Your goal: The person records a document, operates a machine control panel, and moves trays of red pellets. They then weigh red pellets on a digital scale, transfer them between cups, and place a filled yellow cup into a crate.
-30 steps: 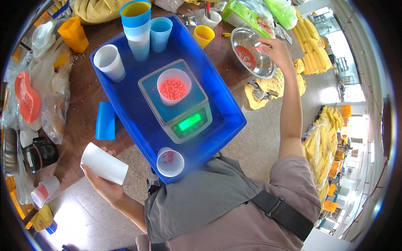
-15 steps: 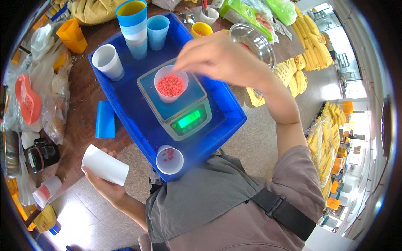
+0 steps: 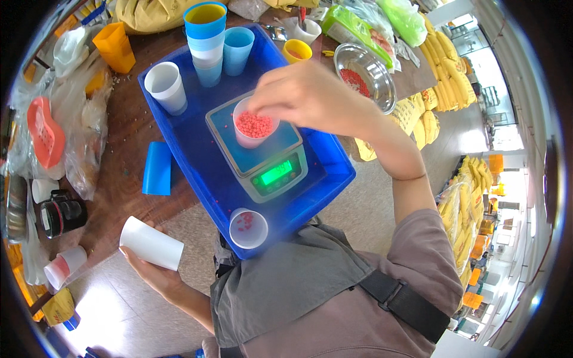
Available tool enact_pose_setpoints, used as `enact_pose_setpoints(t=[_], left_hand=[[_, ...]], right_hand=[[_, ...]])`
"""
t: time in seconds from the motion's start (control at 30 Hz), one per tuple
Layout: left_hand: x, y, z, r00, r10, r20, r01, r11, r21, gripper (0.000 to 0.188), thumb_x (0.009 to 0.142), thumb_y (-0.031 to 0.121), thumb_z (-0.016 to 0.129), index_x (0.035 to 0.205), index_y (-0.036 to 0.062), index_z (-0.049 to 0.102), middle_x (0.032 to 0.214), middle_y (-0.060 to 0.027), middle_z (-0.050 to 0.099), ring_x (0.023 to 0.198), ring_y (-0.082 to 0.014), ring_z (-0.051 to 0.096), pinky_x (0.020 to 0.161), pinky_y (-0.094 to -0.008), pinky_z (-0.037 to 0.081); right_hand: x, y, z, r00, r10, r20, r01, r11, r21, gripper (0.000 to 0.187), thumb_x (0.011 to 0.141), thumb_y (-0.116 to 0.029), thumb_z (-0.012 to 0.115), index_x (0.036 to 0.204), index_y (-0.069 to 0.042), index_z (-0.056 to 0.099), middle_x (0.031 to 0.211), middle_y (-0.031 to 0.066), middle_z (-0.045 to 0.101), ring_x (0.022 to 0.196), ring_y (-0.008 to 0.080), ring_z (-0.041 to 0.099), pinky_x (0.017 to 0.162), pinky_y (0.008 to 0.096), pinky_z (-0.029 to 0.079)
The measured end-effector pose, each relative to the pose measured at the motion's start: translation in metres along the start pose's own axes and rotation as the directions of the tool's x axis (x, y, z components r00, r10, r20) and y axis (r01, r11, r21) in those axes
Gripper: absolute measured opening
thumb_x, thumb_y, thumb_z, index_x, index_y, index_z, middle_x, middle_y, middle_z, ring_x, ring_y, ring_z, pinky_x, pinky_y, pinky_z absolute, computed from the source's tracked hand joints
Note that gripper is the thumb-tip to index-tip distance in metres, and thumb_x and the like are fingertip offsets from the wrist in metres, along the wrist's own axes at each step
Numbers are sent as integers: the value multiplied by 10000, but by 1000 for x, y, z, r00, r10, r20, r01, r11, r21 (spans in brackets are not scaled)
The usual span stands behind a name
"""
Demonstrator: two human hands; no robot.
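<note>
My left hand is wrapped round a white plastic cup, tilted on its side in front of the table edge. Its inside is hidden. My right hand reaches over a translucent cup of red pellets, fingertips drawn together at its mouth. Whatever they pinch, if anything, is too small to see. That cup stands on a digital scale with a lit green display, inside a blue tray. A second white cup with a few red pellets stands in the tray's near corner.
Stacked cups, a light blue cup and a white cup stand at the tray's far end. A blue cup lies left of it. A clear bowl with red pellets and a yellow cup are beyond.
My right hand has lowered, its fingertips now at the mouth of the cup on the scale. My left hand still holds the white cup. The whole view has shifted slightly.
</note>
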State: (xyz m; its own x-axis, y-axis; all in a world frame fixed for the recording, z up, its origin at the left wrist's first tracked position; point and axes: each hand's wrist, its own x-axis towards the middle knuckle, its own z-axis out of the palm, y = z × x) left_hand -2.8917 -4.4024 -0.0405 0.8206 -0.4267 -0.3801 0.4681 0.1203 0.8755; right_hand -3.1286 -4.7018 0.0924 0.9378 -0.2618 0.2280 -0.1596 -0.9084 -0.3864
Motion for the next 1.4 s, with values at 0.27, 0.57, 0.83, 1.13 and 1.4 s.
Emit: enact_pose_setpoints(t=[0.27, 0.57, 0.83, 1.13, 1.4], left_hand=[[6, -3, 13, 993, 46, 108, -38, 997, -74, 605, 1065, 508, 388, 1346, -12, 519, 1066, -226, 679, 923, -291, 730, 884, -422, 631], [4, 1, 20, 987, 51, 150, -46, 998, -37, 594, 1068, 496, 390, 1333, -16, 533, 1056, -231, 683, 932, -283, 734, 873, -422, 633], [0, -1, 18, 989, 49, 139, -36, 994, -99, 577, 1062, 493, 401, 1326, -2, 535, 1035, -225, 689, 882, -285, 741, 801, -406, 653], [-5, -1, 5, 996, 85, 1, -85, 996, -34, 552, 1063, 481, 403, 1349, 15, 483, 1036, -250, 684, 869, -294, 746, 755, -399, 666], [2, 3, 11, 992, 69, 102, -62, 995, -77, 552, 1067, 460, 421, 1368, 0, 467, 1050, -255, 681, 878, -296, 745, 784, -393, 664]], right_hand=[[-98, 73, -64, 670, 646, -365, -735, 648, -201, 229, 880, -75, 735, 1106, -35, 745, 1042, 110, 757, 883, 170, 729, 791, 284, 561], [-86, 55, -54, 891, 343, -297, -420, 871, -255, 295, 902, -63, 712, 1196, -48, 709, 1050, 118, 738, 916, 195, 727, 822, 297, 571], [5, -10, 6, 986, 3, 165, 23, 988, -156, 183, 769, -23, 685, 951, -11, 701, 938, 135, 714, 853, 299, 708, 730, 367, 566], [22, -4, 31, 968, 8, 252, 63, 960, -273, 71, 733, -19, 667, 797, -26, 637, 777, 129, 663, 783, 312, 696, 667, 378, 552], [-17, 2, -5, 979, 40, -202, -37, 999, 19, 166, 829, -19, 711, 989, -34, 751, 897, 93, 723, 839, 238, 708, 739, 319, 567]])
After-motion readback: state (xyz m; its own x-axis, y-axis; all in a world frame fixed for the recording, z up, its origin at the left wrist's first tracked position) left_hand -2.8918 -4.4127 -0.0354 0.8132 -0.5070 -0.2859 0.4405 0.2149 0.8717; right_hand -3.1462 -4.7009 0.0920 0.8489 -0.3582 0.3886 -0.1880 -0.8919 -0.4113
